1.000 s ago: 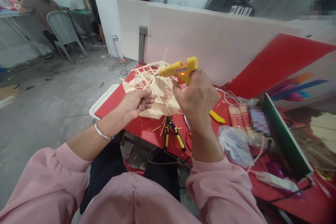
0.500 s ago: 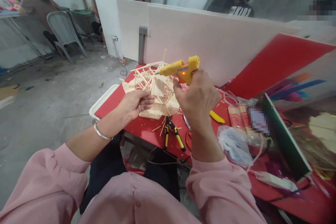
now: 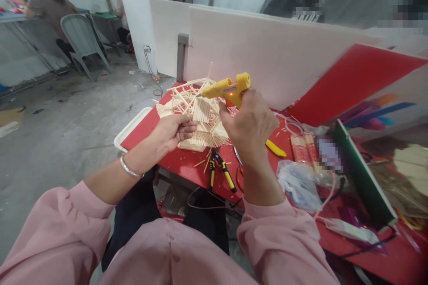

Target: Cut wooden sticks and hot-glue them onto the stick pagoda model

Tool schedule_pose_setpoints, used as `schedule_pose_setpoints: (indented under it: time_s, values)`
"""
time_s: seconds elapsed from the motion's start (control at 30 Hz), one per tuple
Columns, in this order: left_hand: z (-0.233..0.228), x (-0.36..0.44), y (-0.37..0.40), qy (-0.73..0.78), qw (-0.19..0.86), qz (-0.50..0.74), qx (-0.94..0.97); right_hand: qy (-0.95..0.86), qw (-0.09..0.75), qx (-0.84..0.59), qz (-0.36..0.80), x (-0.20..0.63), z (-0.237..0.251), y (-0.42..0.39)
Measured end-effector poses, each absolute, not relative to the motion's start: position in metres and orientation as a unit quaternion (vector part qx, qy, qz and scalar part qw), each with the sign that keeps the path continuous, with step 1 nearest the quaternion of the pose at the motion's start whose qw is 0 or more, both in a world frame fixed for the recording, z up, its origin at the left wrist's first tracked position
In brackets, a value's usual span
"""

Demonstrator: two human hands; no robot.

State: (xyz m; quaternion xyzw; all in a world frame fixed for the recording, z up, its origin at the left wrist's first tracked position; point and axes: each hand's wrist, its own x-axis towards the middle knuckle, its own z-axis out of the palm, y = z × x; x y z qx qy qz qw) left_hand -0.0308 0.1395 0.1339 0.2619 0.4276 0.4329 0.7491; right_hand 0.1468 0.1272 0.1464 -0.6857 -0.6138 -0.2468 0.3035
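My right hand (image 3: 251,124) grips a yellow glue gun (image 3: 226,89) with its orange light on, its nozzle pointing left over a model built of thin wooden sticks (image 3: 197,113). The model rests on a red table (image 3: 187,164). My left hand (image 3: 172,130) holds the model's near left edge, fingers curled on the sticks. A silver bracelet circles my left wrist.
Yellow-handled pliers (image 3: 219,172) lie just in front of the model, a yellow blade tool (image 3: 276,148) to the right. Stick packs (image 3: 304,149) and a plastic bag (image 3: 297,185) sit further right. White boards (image 3: 267,49) stand behind. A white tray (image 3: 130,127) pokes out at the left edge. People sit in the background.
The glue gun shifted slightly, first up and right, then back left and down. My left hand stayed on the model.
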Motion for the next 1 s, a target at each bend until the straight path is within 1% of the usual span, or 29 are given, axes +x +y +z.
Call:
schedule_pose_setpoints:
  time_s: [0.27, 0.4, 0.5, 0.6, 0.7, 0.8, 0.87, 1.0]
  values:
    - [0.132, -0.03, 0.14, 0.433, 0.741, 0.436, 0.27, -0.611, 0.321, -0.681, -0.245, 0.148, 0.148, 0.124]
    - [0.134, -0.031, 0.138, 0.428, 0.742, 0.437, 0.274, -0.59, 0.337, -0.693, -0.242, 0.154, 0.149, 0.11]
    - [0.137, -0.035, 0.128, 0.422, 0.735, 0.449, 0.285, -0.577, 0.338, -0.712, -0.215, 0.169, 0.148, 0.084]
    - [0.136, -0.039, 0.107, 0.437, 0.699, 0.471, 0.314, -0.567, 0.321, -0.743, -0.155, 0.2, 0.14, 0.047]
    - [0.121, -0.039, 0.08, 0.442, 0.671, 0.475, 0.358, -0.518, 0.29, -0.799, -0.094, 0.244, 0.116, 0.011]
    - [0.092, -0.028, 0.057, 0.422, 0.678, 0.449, 0.4, -0.447, 0.227, -0.865, -0.025, 0.282, 0.074, -0.01]
    - [0.071, -0.016, 0.045, 0.422, 0.684, 0.43, 0.41, -0.423, 0.195, -0.884, 0.036, 0.3, 0.043, -0.01]
    - [0.041, 0.006, 0.028, 0.432, 0.662, 0.415, 0.451, -0.406, 0.167, -0.897, 0.053, 0.317, -0.002, 0.01]
